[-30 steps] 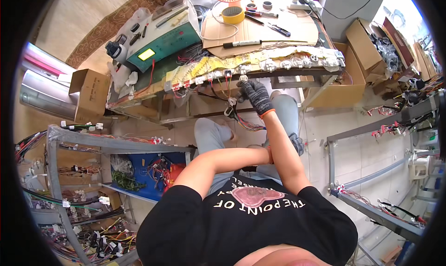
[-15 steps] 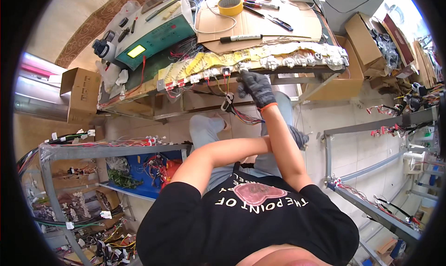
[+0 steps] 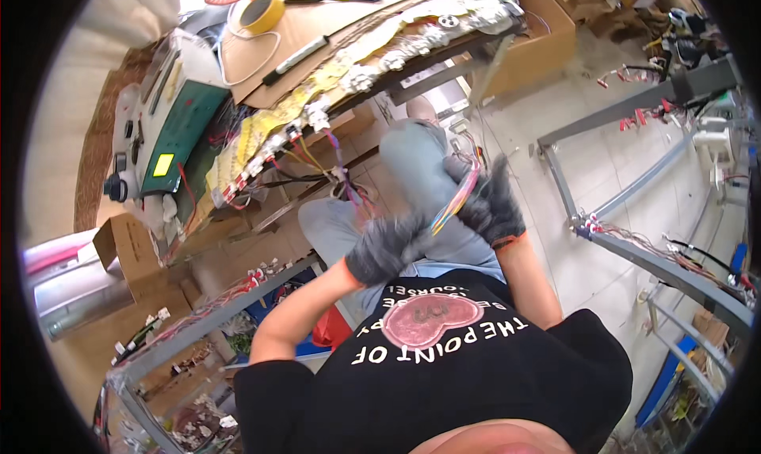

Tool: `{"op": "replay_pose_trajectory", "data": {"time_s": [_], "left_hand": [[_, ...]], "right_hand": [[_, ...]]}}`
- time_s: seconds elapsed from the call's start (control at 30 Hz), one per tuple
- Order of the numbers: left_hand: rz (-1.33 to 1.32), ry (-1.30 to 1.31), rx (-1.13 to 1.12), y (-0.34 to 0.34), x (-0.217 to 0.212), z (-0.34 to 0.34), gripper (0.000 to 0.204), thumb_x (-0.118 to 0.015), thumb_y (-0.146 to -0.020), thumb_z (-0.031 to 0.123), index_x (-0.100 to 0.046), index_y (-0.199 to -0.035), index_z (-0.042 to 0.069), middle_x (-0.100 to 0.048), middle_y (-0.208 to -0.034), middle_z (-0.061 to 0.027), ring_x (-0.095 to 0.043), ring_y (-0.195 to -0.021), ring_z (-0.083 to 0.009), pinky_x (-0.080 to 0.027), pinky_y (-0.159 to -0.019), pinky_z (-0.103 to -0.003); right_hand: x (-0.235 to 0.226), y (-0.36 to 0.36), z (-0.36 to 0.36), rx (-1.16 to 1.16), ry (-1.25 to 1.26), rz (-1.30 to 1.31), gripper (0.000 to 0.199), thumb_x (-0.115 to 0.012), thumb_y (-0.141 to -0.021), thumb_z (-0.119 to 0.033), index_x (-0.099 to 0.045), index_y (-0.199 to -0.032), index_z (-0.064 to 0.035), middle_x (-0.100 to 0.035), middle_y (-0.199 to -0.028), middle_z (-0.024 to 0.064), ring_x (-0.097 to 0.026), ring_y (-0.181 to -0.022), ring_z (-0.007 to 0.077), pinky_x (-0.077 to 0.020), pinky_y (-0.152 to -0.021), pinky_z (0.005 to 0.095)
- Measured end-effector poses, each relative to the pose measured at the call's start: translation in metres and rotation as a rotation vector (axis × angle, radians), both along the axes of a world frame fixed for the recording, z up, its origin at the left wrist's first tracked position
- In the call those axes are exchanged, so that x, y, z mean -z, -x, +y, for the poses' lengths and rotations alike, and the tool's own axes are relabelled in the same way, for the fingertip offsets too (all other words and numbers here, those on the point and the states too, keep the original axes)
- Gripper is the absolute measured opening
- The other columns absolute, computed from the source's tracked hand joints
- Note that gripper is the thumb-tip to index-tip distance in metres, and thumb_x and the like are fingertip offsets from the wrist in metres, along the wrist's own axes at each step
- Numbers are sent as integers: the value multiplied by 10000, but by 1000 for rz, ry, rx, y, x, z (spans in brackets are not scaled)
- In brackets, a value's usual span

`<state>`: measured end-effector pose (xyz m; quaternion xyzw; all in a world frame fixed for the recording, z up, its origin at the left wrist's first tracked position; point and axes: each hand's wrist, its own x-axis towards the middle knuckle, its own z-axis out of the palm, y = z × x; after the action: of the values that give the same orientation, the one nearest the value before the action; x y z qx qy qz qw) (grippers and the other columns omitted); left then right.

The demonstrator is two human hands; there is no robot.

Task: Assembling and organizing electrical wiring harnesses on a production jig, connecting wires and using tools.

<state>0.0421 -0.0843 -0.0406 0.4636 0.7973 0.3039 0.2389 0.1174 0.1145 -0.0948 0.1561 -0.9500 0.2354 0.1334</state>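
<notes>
Both hands wear grey knit gloves and sit close together above my lap. My right hand [image 3: 495, 208] is closed around a thin bundle of coloured wires [image 3: 458, 196] that slants down and to the left. My left hand [image 3: 387, 249] is blurred, with its fingers curled at the lower end of the same bundle. Other wires [image 3: 342, 177] hang from white connectors [image 3: 317, 113] along the front edge of the workbench [image 3: 333, 26], just above my hands.
The workbench holds a yellow tape roll [image 3: 261, 12], a black marker [image 3: 295, 58] and a green box unit [image 3: 178, 129]. Cardboard boxes [image 3: 127, 244] stand at the left. Metal racks [image 3: 634, 252] draped with wire harnesses run along the right and lower left [image 3: 198, 327].
My right hand has come down from the connectors at the bench edge. My left hand has come into view, and both now meet at a wire bundle in front of my chest.
</notes>
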Motion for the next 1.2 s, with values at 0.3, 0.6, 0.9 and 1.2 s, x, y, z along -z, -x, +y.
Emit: {"op": "replay_pose_trajectory", "data": {"time_s": [0.3,0.6,0.9,1.2], "left_hand": [[-884,248,-178,61,-15,38,322,-566,-846,359,-525,-986,71,-510,-726,19,-471,-641,-66,-405,-547,-231],[-1065,-120,-551,40,-10,22,492,-549,-864,279,-376,-1284,90,-432,-707,15,-390,-551,-35,-311,-471,-145],[-150,-294,-478,8,56,6,645,-614,-734,-34,-304,-1296,27,-475,-1155,-131,-504,-1032,-246,-412,-877,-300],[-830,22,-845,-39,140,-13,266,-558,-806,66,-505,-1059,4,-582,-849,-53,-556,-769,-128,-454,-680,-253]], "right_hand": [[1,-2,-124,-373,467,-457,160,-485,-802,-143,-553,-889,-27,-580,-798,134,-554,-769,283,-441,-673,402],[88,9,5,856,722,-343,326,-493,-871,-312,-548,-1049,-45,-587,-943,183,-535,-906,338,-419,-795,396],[63,51,16,480,1091,-486,288,-693,-739,-214,-566,-926,-35,-595,-826,110,-563,-764,222,-460,-698,324],[8,45,13,327,1071,-187,310,-728,-702,-69,-529,-937,-34,-566,-863,50,-566,-834,130,-491,-731,301]]}}
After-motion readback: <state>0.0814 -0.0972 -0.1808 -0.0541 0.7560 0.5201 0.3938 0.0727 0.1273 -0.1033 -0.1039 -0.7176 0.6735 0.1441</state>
